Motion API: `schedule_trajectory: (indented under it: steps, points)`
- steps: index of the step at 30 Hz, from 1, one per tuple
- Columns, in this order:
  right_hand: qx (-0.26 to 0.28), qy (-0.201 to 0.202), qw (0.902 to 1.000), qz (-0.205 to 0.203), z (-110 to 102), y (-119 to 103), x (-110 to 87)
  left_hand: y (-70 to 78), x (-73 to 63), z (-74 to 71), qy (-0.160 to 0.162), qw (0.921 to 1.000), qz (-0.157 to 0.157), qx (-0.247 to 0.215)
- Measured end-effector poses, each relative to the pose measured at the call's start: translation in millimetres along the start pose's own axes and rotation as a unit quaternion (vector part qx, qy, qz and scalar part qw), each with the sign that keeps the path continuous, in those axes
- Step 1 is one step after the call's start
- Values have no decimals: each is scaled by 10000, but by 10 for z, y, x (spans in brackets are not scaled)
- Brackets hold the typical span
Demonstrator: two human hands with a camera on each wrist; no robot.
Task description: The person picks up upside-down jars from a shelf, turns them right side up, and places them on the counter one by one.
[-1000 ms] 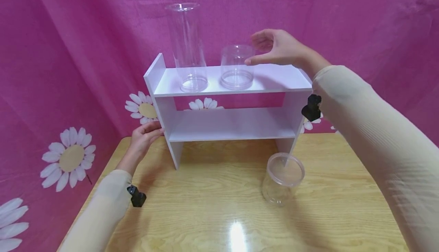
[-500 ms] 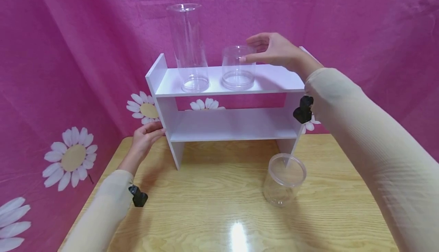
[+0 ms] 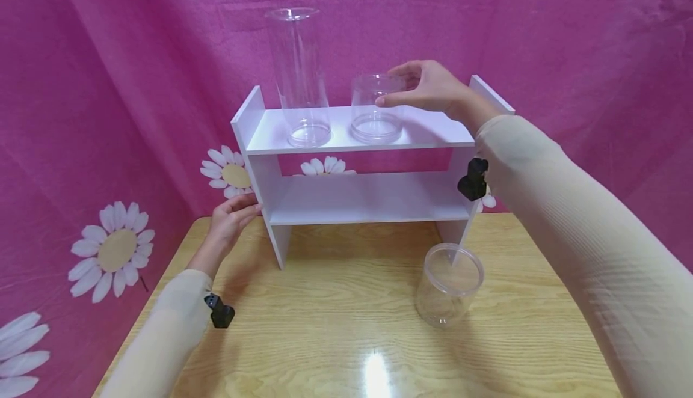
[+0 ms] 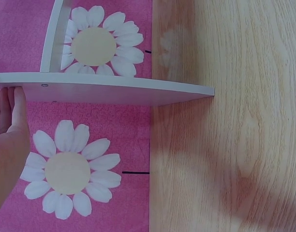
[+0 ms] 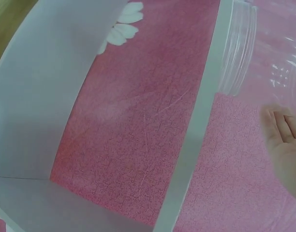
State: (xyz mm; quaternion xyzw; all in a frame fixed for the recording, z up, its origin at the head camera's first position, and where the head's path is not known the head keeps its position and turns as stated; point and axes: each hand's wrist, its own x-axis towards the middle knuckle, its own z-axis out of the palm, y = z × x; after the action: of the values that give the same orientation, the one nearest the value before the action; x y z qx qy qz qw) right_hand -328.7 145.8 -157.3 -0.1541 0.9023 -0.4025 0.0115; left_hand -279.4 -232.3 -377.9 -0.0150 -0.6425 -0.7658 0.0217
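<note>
The short jar sits beside the right hand, fingers apart; the shelf edge touches the left hand, fingers straight.

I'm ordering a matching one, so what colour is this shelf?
Plain white; the shelf shows best in the head view.

Wears a long, pale cream cloth left sleeve and a matching right sleeve, finely ribbed. Bears a small, blocky black left wrist unit and a similar black right wrist unit. Leaves left hand and right hand bare.
</note>
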Motion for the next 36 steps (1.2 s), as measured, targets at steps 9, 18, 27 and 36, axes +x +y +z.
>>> schedule_trajectory:
  steps: [9,18,27,36]
  points:
    - [-36,97,9999,-122,-12,-13,-59,12,-12,7,-40,10000,5,-23]
    - [7,87,9991,-422,-1,-64,-228,-1,-18,-5,-54,10000,-68,-49]
    - [12,109,9961,-876,-14,-136,-499,6,-25,0,-48,9999,-102,15]
    - [5,17,9935,-1136,24,-58,-701,17,-37,20,-24,9999,-110,8]
